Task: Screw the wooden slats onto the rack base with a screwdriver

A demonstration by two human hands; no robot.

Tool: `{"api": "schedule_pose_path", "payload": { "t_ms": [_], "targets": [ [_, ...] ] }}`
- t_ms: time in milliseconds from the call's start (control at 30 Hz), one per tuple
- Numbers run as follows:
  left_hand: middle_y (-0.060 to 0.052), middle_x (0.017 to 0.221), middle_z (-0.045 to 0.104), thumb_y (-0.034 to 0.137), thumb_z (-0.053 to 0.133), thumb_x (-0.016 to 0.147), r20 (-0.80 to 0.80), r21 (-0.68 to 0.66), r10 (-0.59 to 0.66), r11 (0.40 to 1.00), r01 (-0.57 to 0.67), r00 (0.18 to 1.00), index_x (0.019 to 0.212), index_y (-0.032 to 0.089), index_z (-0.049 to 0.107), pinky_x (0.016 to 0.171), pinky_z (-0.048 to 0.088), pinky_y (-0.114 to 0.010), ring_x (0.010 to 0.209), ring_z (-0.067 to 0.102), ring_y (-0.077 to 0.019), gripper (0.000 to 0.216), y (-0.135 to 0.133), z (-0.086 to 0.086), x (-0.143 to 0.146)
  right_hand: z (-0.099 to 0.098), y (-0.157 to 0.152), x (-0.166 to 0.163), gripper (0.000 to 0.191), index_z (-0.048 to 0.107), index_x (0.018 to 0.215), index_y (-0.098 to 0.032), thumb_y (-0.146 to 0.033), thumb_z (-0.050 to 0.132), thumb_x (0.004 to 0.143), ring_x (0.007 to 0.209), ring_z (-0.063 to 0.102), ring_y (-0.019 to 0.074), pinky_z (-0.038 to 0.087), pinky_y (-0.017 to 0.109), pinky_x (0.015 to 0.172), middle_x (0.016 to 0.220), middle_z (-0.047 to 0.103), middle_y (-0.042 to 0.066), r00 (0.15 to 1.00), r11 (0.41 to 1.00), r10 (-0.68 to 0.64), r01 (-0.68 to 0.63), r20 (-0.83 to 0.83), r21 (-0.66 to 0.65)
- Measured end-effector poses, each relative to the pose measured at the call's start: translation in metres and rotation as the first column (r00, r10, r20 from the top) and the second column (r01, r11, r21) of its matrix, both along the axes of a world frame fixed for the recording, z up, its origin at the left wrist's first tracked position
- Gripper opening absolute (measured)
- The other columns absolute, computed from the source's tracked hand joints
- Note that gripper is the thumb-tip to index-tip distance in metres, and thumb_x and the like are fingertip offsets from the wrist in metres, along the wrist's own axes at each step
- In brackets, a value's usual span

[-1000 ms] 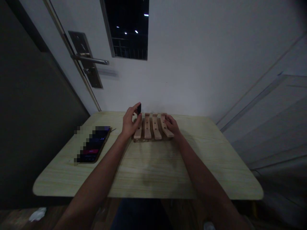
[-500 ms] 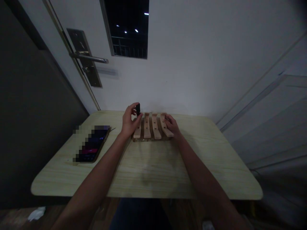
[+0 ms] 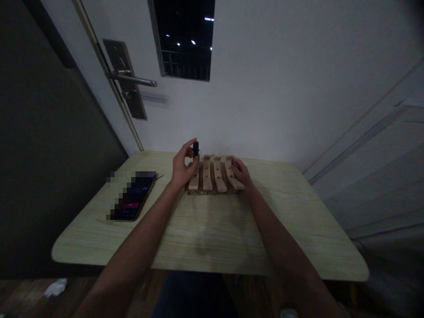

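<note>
Near the table's far side lies a dark wooden base (image 3: 200,192) with several pale curved wooden slats (image 3: 207,176) on it, each with small dark holes. My left hand (image 3: 183,170), at the base's left end, is closed in a pinch on a small black upright cylinder (image 3: 195,149), above the leftmost slat (image 3: 194,181). What lies below the cylinder is partly hidden by the thumb. At the other end, my right hand (image 3: 241,172) curls its fingers on the rightmost slat (image 3: 232,176), gripping its side.
A phone (image 3: 135,198) with its screen lit lies on the table (image 3: 205,243) to the left, with a thin object (image 3: 160,176) by its top corner. Right behind the table stands a white door with a lever handle (image 3: 132,79) and a dark window (image 3: 185,39).
The whole view has shifted slightly, so everything sits a little further right. The black cylinder looks more upright and turned in my left hand. My right hand keeps its place on the slat.
</note>
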State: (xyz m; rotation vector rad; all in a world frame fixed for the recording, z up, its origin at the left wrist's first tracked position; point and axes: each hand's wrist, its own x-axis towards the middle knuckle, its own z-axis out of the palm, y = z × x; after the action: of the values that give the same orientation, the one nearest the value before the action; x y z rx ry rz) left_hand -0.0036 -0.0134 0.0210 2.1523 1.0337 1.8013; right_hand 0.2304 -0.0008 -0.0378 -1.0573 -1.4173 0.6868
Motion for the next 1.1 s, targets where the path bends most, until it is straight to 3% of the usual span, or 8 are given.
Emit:
{"api": "schedule_pose_path", "payload": {
  "t_ms": [133, 333, 667, 833, 933, 1100],
  "targets": [
    [-0.005, 0.105, 0.062, 0.015, 0.055, 0.082, -0.04, 0.006, -0.053, 0.999, 0.053, 0.998, 0.131, 0.026, 0.045, 0.079, 0.05, -0.028, 0.086, 0.058, -0.0124, 0.051, 0.0, 0.002, -0.001, 0.001, -0.001, -0.002, 0.036, 0.059, 0.09, -0.023, -0.053, 0.057, 0.07, 0.093, 0.061, 0.022, 0.048, 0.044, 0.09, 0.099, 0.068, 0.008, 0.999, 1.0, -0.007, 0.007, -0.034, -0.007],
    [-0.004, 0.1, 0.057, 0.023, 0.065, 0.078, -0.023, 0.04, 0.031, 0.999, -0.03, 0.999, 0.128, 0.027, 0.049, 0.071, 0.05, -0.028, 0.081, 0.053, -0.0127, 0.052, 0.007, -0.002, -0.003, 0.001, -0.001, -0.002, 0.033, 0.059, 0.089, -0.024, -0.051, 0.059, 0.069, 0.093, 0.06, 0.0216, 0.047, 0.042, 0.09, 0.099, 0.068, 0.007, 0.999, 1.0, -0.02, 0.019, -0.049, -0.018],
    [-0.005, 0.101, 0.064, 0.022, 0.049, 0.088, 0.016, -0.038, -0.116, 0.992, 0.116, 0.993, 0.134, 0.025, 0.04, 0.076, 0.052, -0.027, 0.084, 0.062, -0.0126, 0.047, 0.002, -0.002, -0.002, 0.0, -0.001, -0.001, 0.031, 0.059, 0.089, -0.024, -0.049, 0.058, 0.071, 0.093, 0.061, 0.0222, 0.048, 0.043, 0.089, 0.098, 0.067, 0.007, 0.999, 1.0, -0.007, 0.007, -0.047, -0.012],
    [-0.006, 0.108, 0.06, 0.025, 0.06, 0.082, -0.022, 0.021, -0.028, 0.999, 0.029, 0.999, 0.128, 0.027, 0.048, 0.074, 0.051, -0.028, 0.089, 0.058, -0.0142, 0.048, 0.005, -0.003, -0.003, 0.0, -0.001, 0.001, 0.032, 0.06, 0.089, -0.024, -0.051, 0.058, 0.071, 0.093, 0.06, 0.0221, 0.048, 0.042, 0.089, 0.097, 0.068, 0.006, 1.0, 1.0, -0.011, 0.011, -0.002, 0.001],
    [-0.004, 0.1, 0.058, 0.027, 0.066, 0.079, -0.029, 0.045, 0.025, 0.999, -0.023, 0.999, 0.127, 0.028, 0.05, 0.072, 0.051, -0.028, 0.082, 0.055, -0.0131, 0.051, 0.009, -0.005, -0.004, 0.001, -0.001, 0.0, 0.033, 0.059, 0.089, -0.024, -0.051, 0.058, 0.07, 0.092, 0.061, 0.0225, 0.048, 0.043, 0.089, 0.098, 0.068, 0.007, 1.0, 1.0, -0.025, 0.025, -0.009, 0.003],
    [-0.003, 0.096, 0.059, 0.028, 0.063, 0.081, 0.002, 0.015, -0.023, 1.0, 0.023, 1.0, 0.133, 0.026, 0.043, 0.073, 0.051, -0.028, 0.08, 0.055, -0.0125, 0.055, 0.01, -0.008, -0.003, 0.002, -0.002, -0.001, 0.033, 0.06, 0.089, -0.024, -0.05, 0.059, 0.07, 0.091, 0.061, 0.0223, 0.048, 0.044, 0.088, 0.098, 0.068, 0.007, 0.999, 1.0, -0.015, 0.015, -0.029, -0.005]
  ]
}}
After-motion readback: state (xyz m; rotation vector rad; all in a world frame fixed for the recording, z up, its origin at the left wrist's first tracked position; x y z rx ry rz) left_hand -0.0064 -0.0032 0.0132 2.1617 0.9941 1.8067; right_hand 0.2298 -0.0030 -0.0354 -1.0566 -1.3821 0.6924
